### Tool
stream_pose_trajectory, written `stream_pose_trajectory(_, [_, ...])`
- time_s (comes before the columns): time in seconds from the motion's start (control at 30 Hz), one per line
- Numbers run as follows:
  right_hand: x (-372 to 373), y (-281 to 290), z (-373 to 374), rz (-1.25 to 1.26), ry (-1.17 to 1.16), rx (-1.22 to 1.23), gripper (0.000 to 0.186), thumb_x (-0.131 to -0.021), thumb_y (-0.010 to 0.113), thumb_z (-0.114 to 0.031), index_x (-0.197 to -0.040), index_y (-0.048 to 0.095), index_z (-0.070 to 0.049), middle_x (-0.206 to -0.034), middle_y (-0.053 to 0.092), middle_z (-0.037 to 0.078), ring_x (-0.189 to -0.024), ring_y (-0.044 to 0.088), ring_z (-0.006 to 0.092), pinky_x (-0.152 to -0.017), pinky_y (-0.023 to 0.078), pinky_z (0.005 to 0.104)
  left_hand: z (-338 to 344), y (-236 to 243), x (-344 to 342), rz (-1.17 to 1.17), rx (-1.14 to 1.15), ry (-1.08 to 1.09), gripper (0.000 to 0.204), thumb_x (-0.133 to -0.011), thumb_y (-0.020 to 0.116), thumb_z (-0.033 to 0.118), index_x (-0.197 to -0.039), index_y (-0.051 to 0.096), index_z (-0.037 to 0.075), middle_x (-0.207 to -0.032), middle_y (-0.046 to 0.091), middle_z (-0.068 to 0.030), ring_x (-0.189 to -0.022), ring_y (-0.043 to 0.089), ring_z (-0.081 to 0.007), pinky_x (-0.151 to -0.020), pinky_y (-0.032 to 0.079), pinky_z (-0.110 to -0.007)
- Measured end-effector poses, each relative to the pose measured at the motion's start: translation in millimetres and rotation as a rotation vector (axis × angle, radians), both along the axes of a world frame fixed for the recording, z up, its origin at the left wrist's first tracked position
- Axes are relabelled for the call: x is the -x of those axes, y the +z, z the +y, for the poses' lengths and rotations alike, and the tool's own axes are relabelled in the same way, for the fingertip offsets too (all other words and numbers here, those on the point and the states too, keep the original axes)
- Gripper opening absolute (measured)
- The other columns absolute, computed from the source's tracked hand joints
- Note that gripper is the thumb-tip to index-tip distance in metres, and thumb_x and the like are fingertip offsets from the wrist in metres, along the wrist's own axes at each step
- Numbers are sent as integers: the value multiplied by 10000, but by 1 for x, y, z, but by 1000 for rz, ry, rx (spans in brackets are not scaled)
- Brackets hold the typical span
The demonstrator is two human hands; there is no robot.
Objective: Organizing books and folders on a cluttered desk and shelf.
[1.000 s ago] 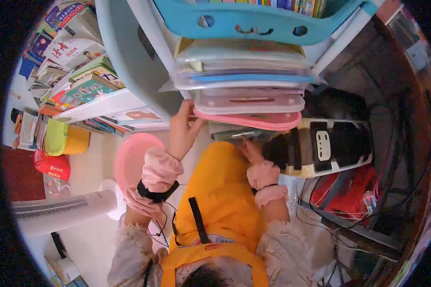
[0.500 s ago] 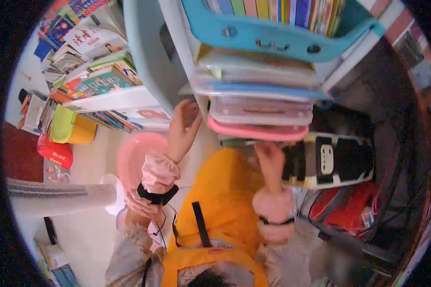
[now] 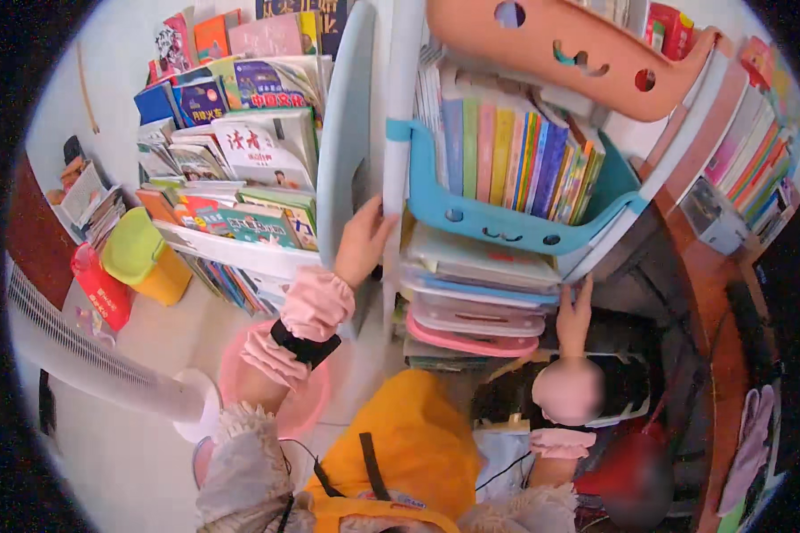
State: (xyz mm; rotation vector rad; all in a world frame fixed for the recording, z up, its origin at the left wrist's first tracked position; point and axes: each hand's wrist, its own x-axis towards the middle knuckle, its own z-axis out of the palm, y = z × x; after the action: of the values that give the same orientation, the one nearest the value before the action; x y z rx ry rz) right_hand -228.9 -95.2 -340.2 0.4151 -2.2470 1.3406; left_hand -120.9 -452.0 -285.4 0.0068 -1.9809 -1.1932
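Beside the white left post (image 3: 395, 173) of a shelving rack, in the head view, our left hand (image 3: 363, 244) reaches up with thumb and fingers a little apart, the fingertips at the post; we cannot tell whether they clamp it. Across the rack, our right hand (image 3: 575, 322) points upward at the foot of the white right post (image 3: 596, 247), its fingertips by the right end of a stack of plastic folders (image 3: 482, 282); we cannot tell if it grips anything. Between our two hands, on the lower part of the rack, those folders lie flat over a clear case (image 3: 476, 317) and a pink-rimmed case (image 3: 471, 344). Just above them hangs a blue basket (image 3: 524, 233) with a face cut into its front, holding a row of upright books (image 3: 524, 155), and higher up we see a salmon-coloured basket (image 3: 533, 44). Left of the rack stands a pale blue panel (image 3: 342, 133), with a loaded bookrack (image 3: 231, 244) beyond it. Below our left forearm sits a pink basin (image 3: 311, 404).
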Motion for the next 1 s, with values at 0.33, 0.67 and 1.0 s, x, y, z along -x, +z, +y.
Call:
stream_pose_trajectory(0.33, [16,-2,21,-136,101,-64,483,-882,510,-151,-1309,344,0,-1253,470,225,-1151,469,350,-940,376,362,-5,14,-1,-108,175,114,268,-808,608,84,-1018,491,-34,-825,597,-215,-779,612,-342,-659,478,-355])
stream_pose_trajectory(0.67, [-49,45,81,-299,273,-642,408,-793,628,-236,-1105,546,14,-1006,603,231,-926,583,381,-792,465,398,-11,12,0,-204,167,-24,254,-787,640,99,-899,450,-26,-806,583,-241,-784,602,-388,-627,477,-393])
stream_pose_trajectory(1.0, [0,56,70,-162,67,-439,470,-816,619,-261,-1167,487,22,-873,615,223,-771,597,348,-699,463,398,-13,8,0,-178,189,16,262,-791,625,121,-967,489,-17,-834,588,-236,-787,578,-408,-651,464,-423])
